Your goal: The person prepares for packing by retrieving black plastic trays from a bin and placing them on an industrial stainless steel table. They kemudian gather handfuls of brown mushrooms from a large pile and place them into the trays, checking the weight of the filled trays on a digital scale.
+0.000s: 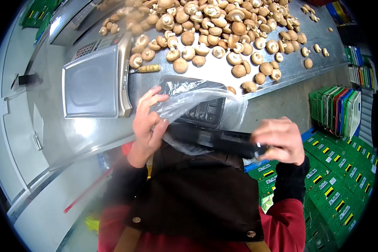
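Note:
My left hand (149, 119) is pinched at the near edge of a clear plastic bag (235, 110), some fingers raised. My right hand (280, 140) grips the end of a black plastic tray (220, 142), blurred by motion. The tray's other end lies at the bag's mouth, close to my left fingers; whether it is one tray or several nested ones I cannot tell. Beyond it, another black tray (203, 111) with a ribbed base shows through or beside the bag, at the steel table's near edge.
Many brown mushrooms (214, 31) are heaped across the steel table (145, 86). A scale (92, 84) stands at left, with a wooden-handled knife (149, 68) beside it. Stacked green crates (336, 185) are on the right, below upright coloured trays (336, 111).

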A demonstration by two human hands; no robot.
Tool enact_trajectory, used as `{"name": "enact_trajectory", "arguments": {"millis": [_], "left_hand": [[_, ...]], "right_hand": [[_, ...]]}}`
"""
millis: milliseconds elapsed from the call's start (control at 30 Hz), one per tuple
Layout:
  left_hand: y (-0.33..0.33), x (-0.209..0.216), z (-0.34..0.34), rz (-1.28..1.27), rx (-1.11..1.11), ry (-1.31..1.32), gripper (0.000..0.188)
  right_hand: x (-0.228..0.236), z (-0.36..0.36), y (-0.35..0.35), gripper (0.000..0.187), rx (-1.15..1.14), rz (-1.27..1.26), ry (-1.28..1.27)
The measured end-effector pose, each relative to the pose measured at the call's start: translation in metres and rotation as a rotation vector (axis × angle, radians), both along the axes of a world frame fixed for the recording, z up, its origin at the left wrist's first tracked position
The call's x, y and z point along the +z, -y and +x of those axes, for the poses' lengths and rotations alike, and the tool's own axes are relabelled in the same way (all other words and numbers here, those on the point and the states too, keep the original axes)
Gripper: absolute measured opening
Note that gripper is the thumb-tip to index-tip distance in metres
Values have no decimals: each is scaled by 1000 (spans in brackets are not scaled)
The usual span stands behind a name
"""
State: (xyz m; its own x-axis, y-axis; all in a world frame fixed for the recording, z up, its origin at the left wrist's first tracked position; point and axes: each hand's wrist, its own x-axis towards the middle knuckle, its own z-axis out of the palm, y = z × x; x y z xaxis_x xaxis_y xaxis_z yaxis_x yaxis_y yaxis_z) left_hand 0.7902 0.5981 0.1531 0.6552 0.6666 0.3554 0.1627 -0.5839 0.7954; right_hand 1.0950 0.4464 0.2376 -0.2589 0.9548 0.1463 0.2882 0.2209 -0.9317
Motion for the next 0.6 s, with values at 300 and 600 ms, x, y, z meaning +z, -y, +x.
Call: {"name": "enact_trajectory", "arguments": {"millis": [300,600], "left_hand": [[-2,-7,8,-290,255,123,33],[1,15,36,-174,-26,208,25]], "right_hand": [[0,-8,-5,21,104,129,187],[-50,-46,-23,30,85,170,536]]}}
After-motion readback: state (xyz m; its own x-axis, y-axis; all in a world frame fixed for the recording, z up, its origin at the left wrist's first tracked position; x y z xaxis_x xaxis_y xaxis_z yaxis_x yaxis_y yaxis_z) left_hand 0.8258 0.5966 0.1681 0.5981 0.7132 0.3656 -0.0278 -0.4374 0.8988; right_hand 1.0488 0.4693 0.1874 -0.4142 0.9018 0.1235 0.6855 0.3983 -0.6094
